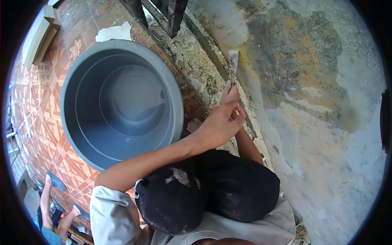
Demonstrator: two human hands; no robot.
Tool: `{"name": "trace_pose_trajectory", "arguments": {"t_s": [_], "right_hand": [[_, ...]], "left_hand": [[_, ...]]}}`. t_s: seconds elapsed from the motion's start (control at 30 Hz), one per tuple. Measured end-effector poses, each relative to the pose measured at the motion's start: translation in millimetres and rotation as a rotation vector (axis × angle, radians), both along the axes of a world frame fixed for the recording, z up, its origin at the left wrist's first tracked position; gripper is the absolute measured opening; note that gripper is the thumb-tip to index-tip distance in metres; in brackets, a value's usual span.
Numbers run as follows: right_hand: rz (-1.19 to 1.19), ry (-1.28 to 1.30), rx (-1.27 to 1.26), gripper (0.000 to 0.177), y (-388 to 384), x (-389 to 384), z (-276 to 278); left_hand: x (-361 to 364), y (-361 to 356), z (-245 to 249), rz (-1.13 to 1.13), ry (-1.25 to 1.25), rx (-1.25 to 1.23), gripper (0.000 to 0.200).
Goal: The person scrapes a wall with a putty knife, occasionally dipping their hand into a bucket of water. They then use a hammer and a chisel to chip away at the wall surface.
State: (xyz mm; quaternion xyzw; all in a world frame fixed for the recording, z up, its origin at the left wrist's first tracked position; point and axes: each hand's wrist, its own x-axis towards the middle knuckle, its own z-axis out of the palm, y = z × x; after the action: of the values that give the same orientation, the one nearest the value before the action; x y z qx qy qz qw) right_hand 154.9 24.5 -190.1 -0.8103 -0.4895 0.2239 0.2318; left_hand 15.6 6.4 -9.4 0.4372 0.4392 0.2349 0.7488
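My right hand (pixel 230 94) is closed around the handle of a scraper (pixel 233 61). Its flat, pale-smeared blade points away from me, at the groove where the wall meets the rough ledge. Across my right wrist lies my left hand (pixel 220 125), with its fingers curled together; whether they grip anything is hidden. Below the hands are my bent knees in black trousers (pixel 237 185), marked with pale dust. Beside my left forearm stands a large grey tub (pixel 122 151), with a little cloudy liquid visible at its bottom.
A patchy wall (pixel 310 159) with flaking paint rises on the right. Dark metal legs (pixel 177 18) stand on the crumbly ledge (pixel 196 61) ahead. Patterned tiles (pixel 45 98) cover the floor at left. Another person's legs (pixel 47 200) show at lower left.
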Motion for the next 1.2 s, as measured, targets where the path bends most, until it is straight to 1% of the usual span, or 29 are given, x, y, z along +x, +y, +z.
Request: {"name": "trace_pose_trajectory", "arguments": {"t_s": [0.07, 0.1, 0.17, 0.23, 0.33, 0.37, 0.47, 0.5, 0.6, 0.67, 0.73, 0.77, 0.8, 0.87, 0.9, 0.93, 1.0, 1.03, 1.1, 1.13, 1.17, 1.2], "right_hand": [[0.031, -0.011, -0.065, 0.045, 9.6, 1.3, 8.4], [0.083, -0.023, -0.008, 0.046, 21.7, -1.6, 12.4], [0.056, -0.002, -0.001, 0.046, 19.5, -2.1, 9.5], [-0.016, 0.047, -0.015, 0.045, 6.3, -1.0, 8.5], [-0.1, 0.003, -0.089, 0.044, -6.1, -0.4, -5.3], [-0.023, -0.086, -0.047, 0.044, -5.4, 1.6, -13.2], [0.048, 0.061, -0.033, 0.046, 26.5, -12.7, 13.3], [0.05, 0.014, -0.04, 0.047, 31.8, -13.1, 12.5], [-0.035, -0.038, 0.001, 0.048, 2.9, 2.6, -6.3], [-0.013, 0.003, -0.025, 0.047, 4.8, 3.2, -6.3], [0.012, 0.02, -0.095, 0.047, 24.2, -2.2, 14.5], [0.099, 0.026, -0.065, 0.047, 38.5, -7.3, 29.4], [0.068, 0.009, -0.09, 0.047, 28.9, -5.5, 27.6], [0.007, -0.026, -0.108, 0.046, 12.7, 1.0, 10.4], [-0.019, 0.065, -0.061, 0.046, -9.4, 28.8, -66.1], [-0.016, 0.044, -0.076, 0.046, -4.9, 22.0, -54.8], [-0.006, -0.011, -0.137, 0.046, -5.6, 7.8, 0.2], [0.003, -0.003, -0.093, 0.045, 7.5, 1.2, 17.3], [0.072, -0.006, -0.095, 0.044, 29.6, 1.6, 17.7], [0.102, -0.009, -0.099, 0.044, 30.6, 2.6, 19.9], [0.05, -0.026, -0.126, 0.043, 19.4, 1.1, 24.4], [0.053, 0.055, -0.01, 0.043, 3.3, 11.1, 8.5]], "left_hand": [[1.4, -2.8, -0.6, -0.012, 0.014, 0.032, 0.015], [2.2, -4.5, -1.6, -0.02, 0.011, 0.005, 0.015], [1.2, -0.3, 3.4, -0.042, 0.006, -0.037, 0.015], [3.1, -1.5, 1.0, 0.018, -0.041, 0.022, 0.014], [-0.7, -1.1, -1.2, 0.035, -0.008, 0.077, 0.013], [0.3, -3.8, -3.1, 0.009, 0.007, 0.074, 0.013], [1.2, -1.8, -1.3, -0.025, 0.005, 0.03, 0.013], [1.5, -2.2, 0.5, -0.034, -0.003, 0.008, 0.013], [1.9, -1.6, -2.8, -0.013, 0.024, 0.07, 0.013], [0.2, -0.1, -2.9, -0.004, 0.042, 0.095, 0.013], [3.5, -7.8, -4.4, -0.017, 0.036, 0.08, 0.013], [3.0, -4.0, -4.0, -0.031, 0.029, 0.082, 0.013], [3.1, -3.9, -2.5, -0.047, 0.023, 0.084, 0.014], [4.0, -4.7, -1.7, -0.019, 0.023, 0.087, 0.014], [1.3, 0.4, -3.2, 0.002, 0.029, 0.102, 0.014], [-0.1, 1.7, -5.3, 0.006, 0.031, 0.143, 0.014], [4.5, -5.4, -9.5, 0.02, 0.025, 0.192, 0.015], [5.2, -8.3, -8.5, -0.006, 0.036, 0.164, 0.015], [5.5, -3.9, -4.2, -0.055, 0.061, 0.134, 0.016], [6.1, -6.2, -3.7, -0.033, 0.057, 0.118, 0.017], [6.0, -5.4, -3.1, -0.012, 0.051, 0.113, 0.017], [3.6, 0.7, -2.2, 0.013, 0.049, 0.123, 0.017]]}}
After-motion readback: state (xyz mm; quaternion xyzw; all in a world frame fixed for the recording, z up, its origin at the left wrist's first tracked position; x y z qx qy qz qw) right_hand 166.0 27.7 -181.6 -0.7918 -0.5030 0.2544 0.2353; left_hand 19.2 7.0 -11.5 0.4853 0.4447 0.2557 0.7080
